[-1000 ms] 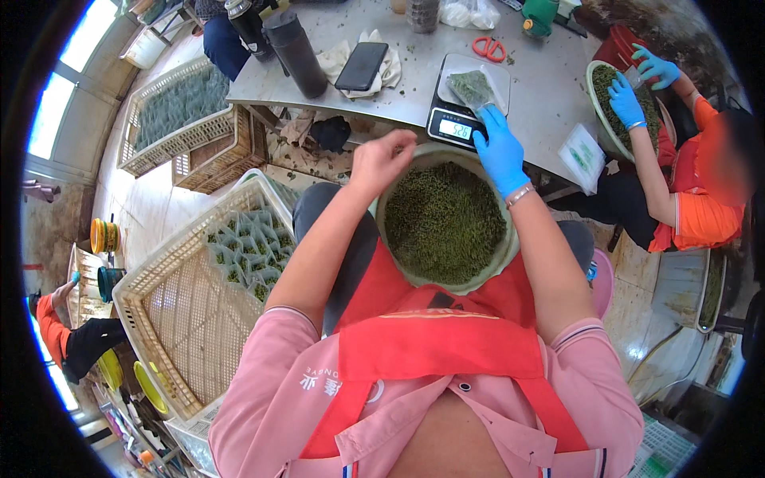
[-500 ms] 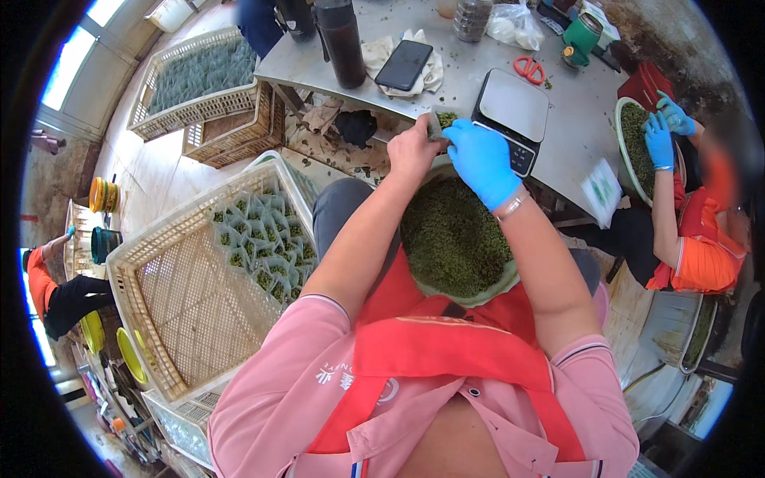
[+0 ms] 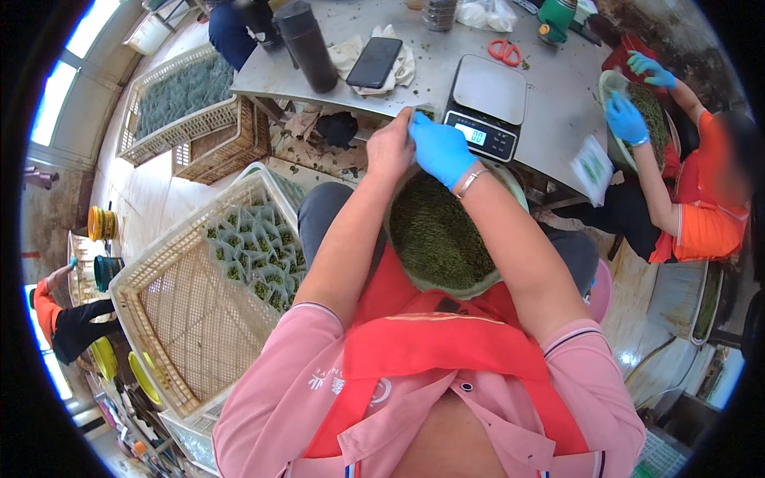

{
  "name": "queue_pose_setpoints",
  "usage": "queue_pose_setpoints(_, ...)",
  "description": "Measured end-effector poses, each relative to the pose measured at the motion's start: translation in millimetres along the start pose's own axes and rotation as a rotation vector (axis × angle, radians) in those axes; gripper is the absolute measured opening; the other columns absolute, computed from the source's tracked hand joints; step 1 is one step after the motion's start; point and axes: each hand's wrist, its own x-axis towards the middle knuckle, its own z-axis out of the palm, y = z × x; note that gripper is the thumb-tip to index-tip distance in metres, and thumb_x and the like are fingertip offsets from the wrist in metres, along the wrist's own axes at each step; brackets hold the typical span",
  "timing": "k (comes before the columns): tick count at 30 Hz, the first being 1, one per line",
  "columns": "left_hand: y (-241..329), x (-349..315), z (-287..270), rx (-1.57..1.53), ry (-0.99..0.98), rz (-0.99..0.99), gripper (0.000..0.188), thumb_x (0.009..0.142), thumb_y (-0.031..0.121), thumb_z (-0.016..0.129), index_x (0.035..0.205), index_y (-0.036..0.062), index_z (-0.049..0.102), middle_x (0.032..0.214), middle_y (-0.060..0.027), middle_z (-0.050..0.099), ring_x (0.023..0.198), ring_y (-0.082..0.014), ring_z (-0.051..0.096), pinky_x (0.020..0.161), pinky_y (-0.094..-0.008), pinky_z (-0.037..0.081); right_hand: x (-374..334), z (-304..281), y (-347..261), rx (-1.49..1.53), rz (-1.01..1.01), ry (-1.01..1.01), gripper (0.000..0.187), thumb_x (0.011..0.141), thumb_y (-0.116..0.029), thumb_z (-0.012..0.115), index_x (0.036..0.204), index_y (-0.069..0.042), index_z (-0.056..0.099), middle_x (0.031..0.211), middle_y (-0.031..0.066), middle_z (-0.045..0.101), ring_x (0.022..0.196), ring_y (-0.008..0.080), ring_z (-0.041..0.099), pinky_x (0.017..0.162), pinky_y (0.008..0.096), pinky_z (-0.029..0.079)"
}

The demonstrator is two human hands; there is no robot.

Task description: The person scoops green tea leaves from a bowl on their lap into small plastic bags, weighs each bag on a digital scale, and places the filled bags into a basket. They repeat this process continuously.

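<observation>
At the table's near edge my bare left hand [image 3: 390,146] grips a small clear plastic bag [image 3: 425,111] with green bits in it, mostly hidden behind my fingers. Close against it is my blue-gloved right hand [image 3: 443,151], its fingers bent together at the bag's mouth; their tips are hidden. Below both hands, a pale round basin [image 3: 511,188] full of small dark-green rolled leaves [image 3: 440,231] rests between my legs. Just right of the bag stands a digital scale [image 3: 490,89] with a lit display and a bare plate.
To my left a cream plastic crate [image 3: 127,279] holds several filled small bags [image 3: 255,247]. On the metal table [image 3: 550,103] lie a phone [image 3: 374,62], red scissors [image 3: 504,52] and a dark bottle [image 3: 307,48]. A co-worker [image 3: 705,175] handles another basin [image 3: 612,139] at the right.
Both my hands keep together at the bag, with my gloved fingers drawn in closer over it. The co-worker's gloved hands have moved apart. The whole view has shifted slightly.
</observation>
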Motion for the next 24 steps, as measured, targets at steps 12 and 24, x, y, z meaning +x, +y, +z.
queue_pose_setpoints(12,0,0,1,0.037,0.089,0.226,0.056,0.073,0.015,0.063,0.127,0.0212,0.052,0.094,-0.0134,0.066,0.081,-0.0330,0.063,0.067,-0.0400,0.049,-11,-12,-2,0.169,0.153,-0.054,0.021,0.085,-0.014,0.048,0.100,-0.003,0.059,0.089,0.0176,0.066,0.077,0.0366,0.065,0.066,0.0434,0.053)
queue_pose_setpoints(24,1,6,-11,-0.253,0.043,-0.412,0.060,0.076,0.049,0.066,0.125,0.0172,0.053,0.107,-0.0078,0.067,0.099,-0.0304,0.063,0.085,-0.0381,0.047,-144,-76,224,-0.015,0.415,0.437,0.052,0.074,-0.004,0.057,0.126,-0.011,0.053,0.127,0.0180,0.051,0.115,0.0316,0.051,0.099,0.0418,0.039)
